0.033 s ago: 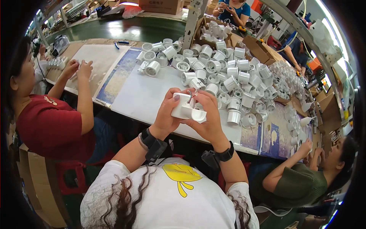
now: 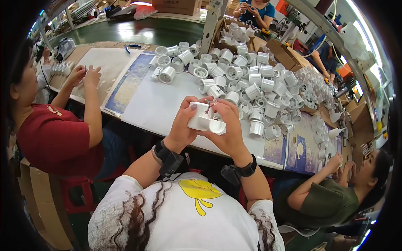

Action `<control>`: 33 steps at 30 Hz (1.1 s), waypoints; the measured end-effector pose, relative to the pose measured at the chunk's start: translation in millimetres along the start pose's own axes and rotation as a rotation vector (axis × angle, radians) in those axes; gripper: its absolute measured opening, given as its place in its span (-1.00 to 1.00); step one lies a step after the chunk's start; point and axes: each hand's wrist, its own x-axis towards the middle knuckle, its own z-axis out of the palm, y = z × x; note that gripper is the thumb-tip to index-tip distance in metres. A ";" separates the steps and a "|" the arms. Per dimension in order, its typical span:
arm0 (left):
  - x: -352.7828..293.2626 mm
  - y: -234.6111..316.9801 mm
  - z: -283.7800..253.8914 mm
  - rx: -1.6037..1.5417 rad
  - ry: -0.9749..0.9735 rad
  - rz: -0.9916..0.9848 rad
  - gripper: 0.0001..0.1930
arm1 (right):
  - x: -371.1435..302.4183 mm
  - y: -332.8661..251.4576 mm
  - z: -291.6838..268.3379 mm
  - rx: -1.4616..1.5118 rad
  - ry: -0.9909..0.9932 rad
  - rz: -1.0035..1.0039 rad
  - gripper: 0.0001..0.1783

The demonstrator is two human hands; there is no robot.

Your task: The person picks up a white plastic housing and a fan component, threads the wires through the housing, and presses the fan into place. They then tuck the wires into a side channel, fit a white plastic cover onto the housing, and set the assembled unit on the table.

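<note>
A white plastic housing [image 2: 197,117] with a boxy body and a curved, cup-like end is held up above the table's near edge. Around its boxy side are the closed fingers of my left hand [image 2: 181,125]. My right hand [image 2: 229,129] grips the curved end, its fingertips bent in by thin red and dark wires [image 2: 209,107] that come out of the top. Whether those fingertips pinch a wire cannot be made out. Just beyond my hands lies a big heap of white cylindrical housings [image 2: 253,90], some with wires inside.
The white table [image 2: 146,108] has blue worn sheets at both sides. A metal post [image 2: 211,29] rises at the back, near a cardboard box [image 2: 289,54]. A person in red [image 2: 58,134] works at left, another in green [image 2: 322,201] at right. Blue-handled pliers [image 2: 128,49] lie beyond.
My hands and the housing stay almost in place, with a very slight shift left. The fingers of the person in red have moved a little.
</note>
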 end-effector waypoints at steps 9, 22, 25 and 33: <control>-3.2 7.3 -26.5 0.240 0.025 -0.207 -0.67 | -6.0 10.7 -11.6 0.014 -0.153 0.155 -0.22; 0.4 195.8 -200.9 1.605 1.124 0.629 -0.45 | -22.1 40.3 -31.6 -0.042 -0.296 0.248 -0.57; 7.4 216.9 -217.4 1.824 1.296 0.481 -0.45 | -24.9 39.2 -32.9 -0.028 -0.322 0.257 -0.61; 24.9 171.1 -183.8 2.347 1.087 0.833 -0.44 | -49.1 38.0 -40.3 -0.036 -0.283 0.332 -0.69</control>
